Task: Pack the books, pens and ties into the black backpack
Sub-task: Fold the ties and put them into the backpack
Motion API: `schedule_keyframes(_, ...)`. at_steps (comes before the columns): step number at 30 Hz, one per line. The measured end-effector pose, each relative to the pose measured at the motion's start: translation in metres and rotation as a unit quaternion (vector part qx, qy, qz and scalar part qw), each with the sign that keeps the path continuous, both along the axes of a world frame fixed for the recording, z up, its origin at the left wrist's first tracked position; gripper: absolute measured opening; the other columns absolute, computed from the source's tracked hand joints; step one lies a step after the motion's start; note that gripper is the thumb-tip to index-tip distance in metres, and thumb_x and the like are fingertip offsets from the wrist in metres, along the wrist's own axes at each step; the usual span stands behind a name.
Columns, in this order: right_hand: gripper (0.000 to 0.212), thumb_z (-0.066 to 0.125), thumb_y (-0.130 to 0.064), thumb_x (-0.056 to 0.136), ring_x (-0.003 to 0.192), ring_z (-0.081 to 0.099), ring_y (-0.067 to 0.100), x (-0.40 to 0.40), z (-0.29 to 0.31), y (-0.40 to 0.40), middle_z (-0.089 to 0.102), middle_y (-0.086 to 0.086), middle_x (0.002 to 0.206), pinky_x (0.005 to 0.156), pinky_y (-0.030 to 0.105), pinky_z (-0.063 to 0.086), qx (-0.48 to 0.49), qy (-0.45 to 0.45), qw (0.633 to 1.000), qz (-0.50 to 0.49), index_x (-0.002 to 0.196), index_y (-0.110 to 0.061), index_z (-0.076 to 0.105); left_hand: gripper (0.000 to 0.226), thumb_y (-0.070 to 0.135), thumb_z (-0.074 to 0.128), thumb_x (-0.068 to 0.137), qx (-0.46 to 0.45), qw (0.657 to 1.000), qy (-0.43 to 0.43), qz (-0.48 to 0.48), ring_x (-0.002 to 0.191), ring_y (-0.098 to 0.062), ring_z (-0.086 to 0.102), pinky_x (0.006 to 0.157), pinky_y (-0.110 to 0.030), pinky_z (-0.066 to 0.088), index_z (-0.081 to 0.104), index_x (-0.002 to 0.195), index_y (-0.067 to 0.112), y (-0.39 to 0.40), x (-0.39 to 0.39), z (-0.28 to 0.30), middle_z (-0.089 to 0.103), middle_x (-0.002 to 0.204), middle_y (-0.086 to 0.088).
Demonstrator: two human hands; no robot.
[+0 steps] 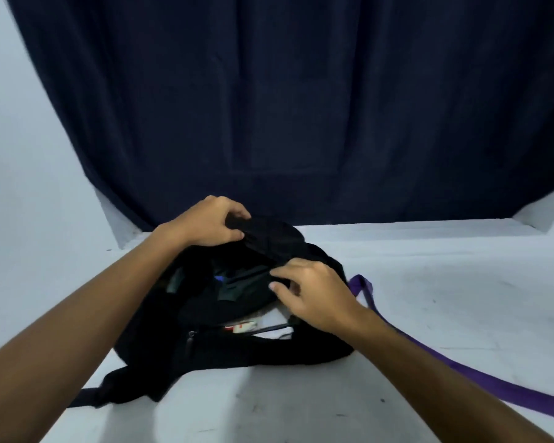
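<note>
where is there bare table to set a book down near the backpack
Free patches: the table right of the backpack, beyond the purple tie, and the near strip between the two forearms. Left of the backpack is bare too. Crowded: the backpack's top, where the left hand grips the flap and the right hand pinches at the opening.
</note>
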State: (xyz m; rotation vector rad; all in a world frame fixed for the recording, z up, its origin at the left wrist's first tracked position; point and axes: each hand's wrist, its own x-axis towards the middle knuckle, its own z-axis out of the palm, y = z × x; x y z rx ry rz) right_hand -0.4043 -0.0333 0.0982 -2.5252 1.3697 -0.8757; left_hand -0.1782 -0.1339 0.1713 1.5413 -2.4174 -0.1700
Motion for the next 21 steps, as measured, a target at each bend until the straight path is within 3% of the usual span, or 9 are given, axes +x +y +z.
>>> schedule_keyframes(3, 0.035, 0.053, -0.037, 0.087, 0.087, 0.065, 0.020, -0.078, -0.018, 0.012, 0.070, -0.002, 0.101, 0.077, 0.028, 0.048, 0.028, 0.012, 0.998, -0.063, 0.112, -0.021, 0.071, 0.039, 0.030, 0.066, 0.082, -0.078, 0.991, 0.028, -0.101, 0.109, -0.008, 0.058, 0.098, -0.029, 0.046, 0.065, 0.120, 0.025, 0.021, -0.072, -0.013, 0.064, 0.119, 0.010)
schedule_keyframes(5, 0.031, 0.054, -0.033, 0.090, 0.094, 0.063, 0.021, -0.134, -0.035, 0.025, 0.068, 0.000, 0.105, 0.077, 0.030, 0.047, 0.073, 0.051, 0.990, -0.113, 0.115, -0.022, 0.068, 0.040, 0.031, 0.062, 0.079, -0.083, 0.979, 0.061, -0.176, 0.108, -0.010, 0.060, 0.099, -0.027, 0.045, 0.068, 0.117, 0.019, 0.039, -0.135, -0.039, 0.067, 0.117, 0.006)
schedule_keyframes(8, 0.028, 0.048, -0.035, 0.092, 0.106, 0.056, 0.024, -0.205, -0.075, 0.053, 0.061, 0.002, 0.110, 0.079, 0.033, 0.045, 0.123, 0.142, 0.968, -0.169, 0.111, -0.020, 0.061, 0.040, 0.030, 0.061, 0.081, 0.013, 0.966, 0.079, -0.245, 0.115, -0.013, 0.059, 0.102, -0.030, 0.044, 0.069, 0.117, 0.016, 0.064, -0.224, -0.112, 0.067, 0.121, 0.000)
schedule_keyframes(10, 0.044, 0.038, -0.042, 0.093, 0.125, 0.045, 0.029, -0.244, -0.108, 0.074, 0.054, 0.006, 0.128, 0.095, 0.036, 0.041, 0.148, 0.196, 0.946, -0.213, 0.128, -0.021, 0.052, 0.050, 0.039, 0.056, 0.086, 0.079, 0.958, 0.031, -0.274, 0.133, -0.019, 0.045, 0.112, -0.040, 0.034, 0.059, 0.132, 0.018, 0.084, -0.276, -0.166, 0.055, 0.139, -0.005)
schedule_keyframes(12, 0.068, 0.012, -0.059, 0.093, 0.145, 0.017, 0.035, -0.273, -0.134, 0.092, 0.025, 0.010, 0.156, 0.116, 0.049, 0.019, 0.199, 0.218, 0.922, -0.249, 0.149, -0.025, 0.029, 0.059, 0.050, 0.043, 0.096, 0.127, 0.957, -0.066, -0.253, 0.149, -0.020, 0.014, 0.120, -0.050, 0.011, 0.034, 0.150, 0.027, 0.103, -0.312, -0.207, 0.025, 0.160, -0.003)
schedule_keyframes(14, 0.098, -0.023, -0.076, 0.074, 0.147, -0.005, 0.036, -0.300, -0.152, 0.106, 0.000, 0.009, 0.162, 0.116, 0.057, 0.000, 0.232, 0.223, 0.912, -0.254, 0.153, -0.029, 0.010, 0.068, 0.065, 0.017, 0.095, 0.136, 0.958, -0.118, -0.222, 0.150, -0.021, -0.007, 0.118, -0.056, -0.006, 0.014, 0.154, 0.033, 0.113, -0.343, -0.230, 0.001, 0.164, 0.001)
schedule_keyframes(15, 0.105, -0.029, -0.077, 0.066, 0.147, -0.010, 0.036, -0.313, -0.160, 0.110, -0.006, 0.008, 0.161, 0.115, 0.058, -0.004, 0.236, 0.225, 0.912, -0.250, 0.153, -0.030, 0.005, 0.079, 0.071, 0.002, 0.085, 0.123, 0.961, -0.125, -0.214, 0.150, -0.021, -0.011, 0.115, -0.056, -0.011, 0.010, 0.154, 0.034, 0.115, -0.356, -0.236, -0.004, 0.164, 0.002)
schedule_keyframes(18, 0.098, -0.024, -0.076, 0.069, 0.146, -0.017, 0.033, -0.342, -0.172, 0.104, -0.012, 0.007, 0.160, 0.115, 0.055, -0.011, 0.225, 0.210, 0.920, -0.242, 0.153, -0.031, -0.001, 0.098, 0.073, -0.020, 0.069, 0.098, 0.965, -0.110, -0.216, 0.149, -0.021, -0.015, 0.111, -0.049, -0.019, 0.006, 0.154, 0.035, 0.106, -0.376, -0.249, -0.008, 0.163, 0.004)
schedule_keyframes(21, 0.094, -0.022, -0.076, 0.070, 0.145, -0.021, 0.028, -0.370, -0.176, 0.085, -0.015, 0.005, 0.160, 0.116, 0.052, -0.011, 0.218, 0.207, 0.925, -0.233, 0.151, -0.034, -0.004, 0.089, 0.070, -0.014, 0.075, 0.091, 0.967, -0.110, -0.209, 0.149, -0.018, -0.015, 0.110, -0.045, -0.020, 0.006, 0.154, 0.035, 0.091, -0.391, -0.249, -0.008, 0.163, 0.005)
